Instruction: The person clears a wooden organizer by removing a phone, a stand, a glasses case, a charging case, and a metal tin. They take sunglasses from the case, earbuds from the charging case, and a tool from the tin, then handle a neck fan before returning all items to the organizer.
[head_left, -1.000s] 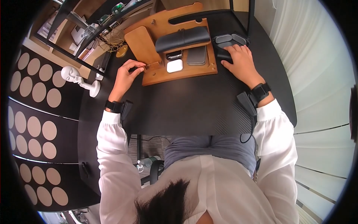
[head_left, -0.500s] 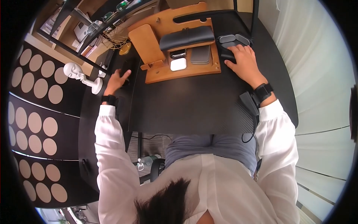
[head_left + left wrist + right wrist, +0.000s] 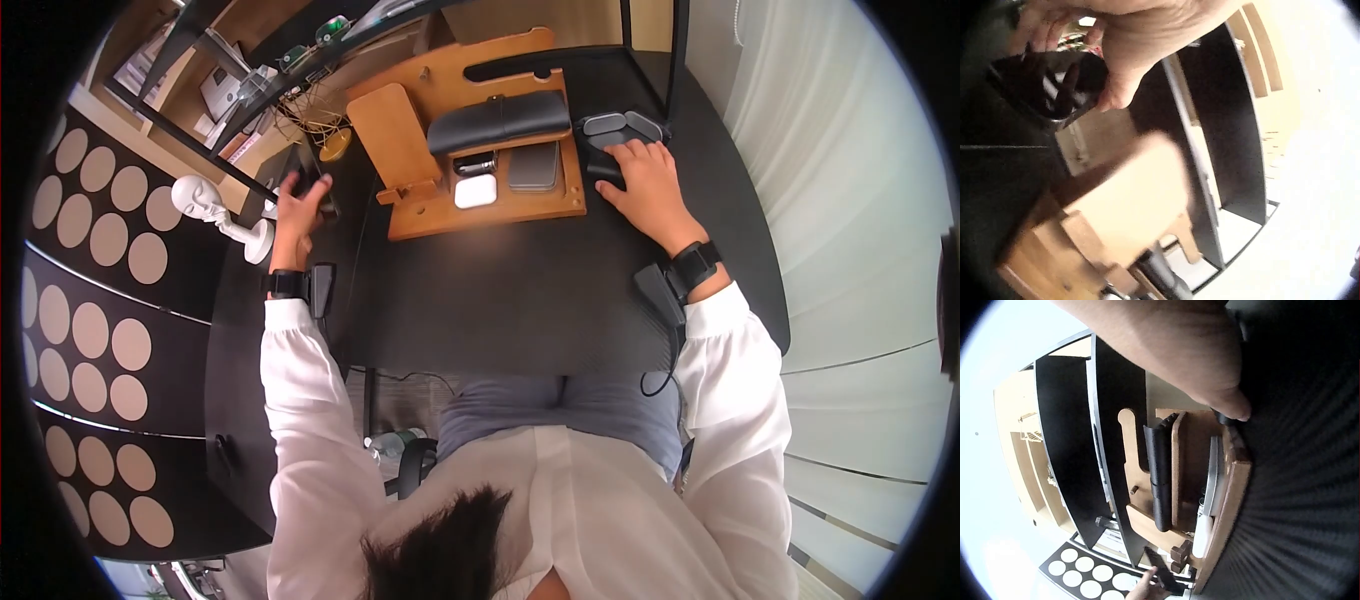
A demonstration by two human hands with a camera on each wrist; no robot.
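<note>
My left hand (image 3: 297, 218) is at the left of the desk, beside a wooden desk organizer. It grips a black, glossy smartphone (image 3: 1054, 81) between thumb and fingers; the phone's dark slab (image 3: 1161, 570) also shows at the far end of the right wrist view. The organizer's upright phone rest (image 3: 394, 132) holds nothing. My right hand (image 3: 652, 192) rests on a small black object (image 3: 604, 168) at the organizer's right, fingers relaxed over it and thumb along its near side. Just behind it lies a dark item with two grey oval parts (image 3: 603, 124).
On the organizer are a black roll-up pouch (image 3: 498, 122), a white earbud case (image 3: 475, 191), a grey flat box (image 3: 534, 166) and a small black item (image 3: 475, 163). A white head figurine (image 3: 200, 200) stands left. A black shelf frame (image 3: 630, 25) rises behind.
My left hand left the phone rest's foot, moved left, and now has the smartphone raised in its grip. My right hand stays on the black object.
</note>
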